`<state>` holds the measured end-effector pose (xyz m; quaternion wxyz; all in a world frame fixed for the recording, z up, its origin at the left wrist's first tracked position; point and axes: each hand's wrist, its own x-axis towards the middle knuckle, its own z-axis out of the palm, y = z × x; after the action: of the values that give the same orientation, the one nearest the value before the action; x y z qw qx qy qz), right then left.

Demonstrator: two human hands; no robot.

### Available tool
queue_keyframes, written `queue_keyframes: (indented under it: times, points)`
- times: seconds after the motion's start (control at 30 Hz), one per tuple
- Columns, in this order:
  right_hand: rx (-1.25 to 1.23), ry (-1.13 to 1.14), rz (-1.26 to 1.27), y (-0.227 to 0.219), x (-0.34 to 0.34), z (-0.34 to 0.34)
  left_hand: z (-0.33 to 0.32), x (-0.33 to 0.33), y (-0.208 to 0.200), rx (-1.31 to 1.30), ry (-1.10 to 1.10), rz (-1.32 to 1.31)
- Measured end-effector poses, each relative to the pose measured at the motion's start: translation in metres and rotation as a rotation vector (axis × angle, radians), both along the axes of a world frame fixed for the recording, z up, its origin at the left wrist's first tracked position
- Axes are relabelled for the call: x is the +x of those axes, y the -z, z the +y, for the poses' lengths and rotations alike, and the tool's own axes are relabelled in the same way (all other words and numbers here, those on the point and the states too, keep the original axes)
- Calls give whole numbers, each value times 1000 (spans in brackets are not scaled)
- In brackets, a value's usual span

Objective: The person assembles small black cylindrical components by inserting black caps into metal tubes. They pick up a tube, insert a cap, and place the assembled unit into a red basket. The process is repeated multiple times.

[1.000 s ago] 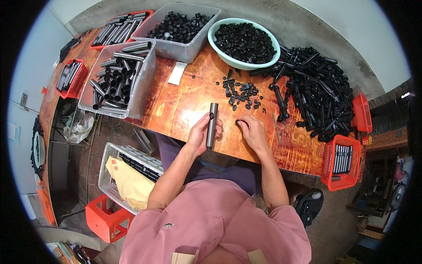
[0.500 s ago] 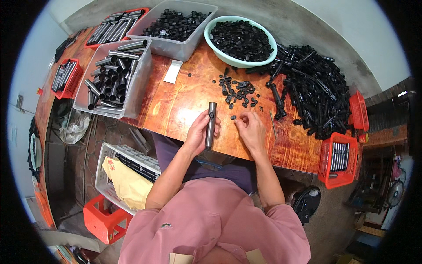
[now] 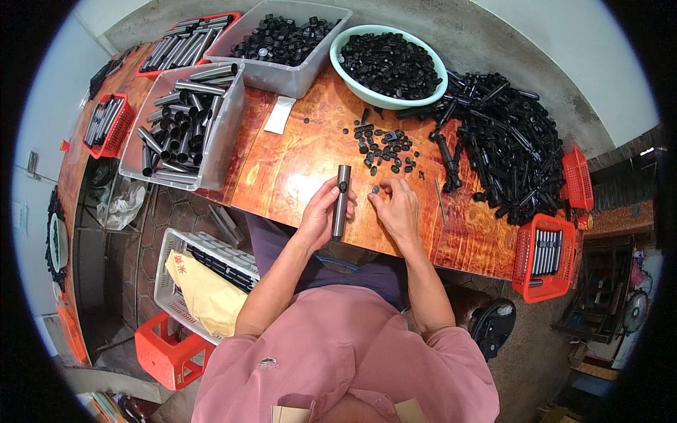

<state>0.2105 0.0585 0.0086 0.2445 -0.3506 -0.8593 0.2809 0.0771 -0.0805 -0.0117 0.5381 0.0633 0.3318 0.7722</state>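
Holding a grey metal tube (image 3: pixel 339 220) at the near edge of the counter (image 3: pixel 282 176), the left hand (image 3: pixel 319 215) has its grip closed around the shaft; the tube hides part of that hand. A dark round spot (image 3: pixel 343 187) marks the tube's upper part, depth indeterminable. The right hand (image 3: pixel 399 215) pinches a small dark piece (image 3: pixel 375 189), partly covered, its exact shape unclear. Loose black pieces (image 3: pixel 386 149) lie beyond.

The left hand (image 3: pixel 319 210) holds a grey tube (image 3: pixel 341 208); at its 3 o'clock the right hand (image 3: pixel 399 213) pinches a small dark piece (image 3: pixel 375 189). From the tube, loose black pieces (image 3: pixel 386 149) lie at 1 o'clock, a translucent bin (image 3: pixel 229 134) at 10, a black heap (image 3: pixel 509 155) past 2.
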Motion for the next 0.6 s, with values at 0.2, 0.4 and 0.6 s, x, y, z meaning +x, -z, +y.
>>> queue_keyframes:
  times: [0.2, 0.4, 0.6]
  points:
    - [59, 9, -42, 8, 1, 1, 1, 0, 0, 7, 11, -15]
    - [140, -30, -48, 5, 1, 1, 0, -2, 3, 38, 38, 0]
    - [67, -80, 95, -11, -2, -11, 2, -1, 4, 50, 49, 24]
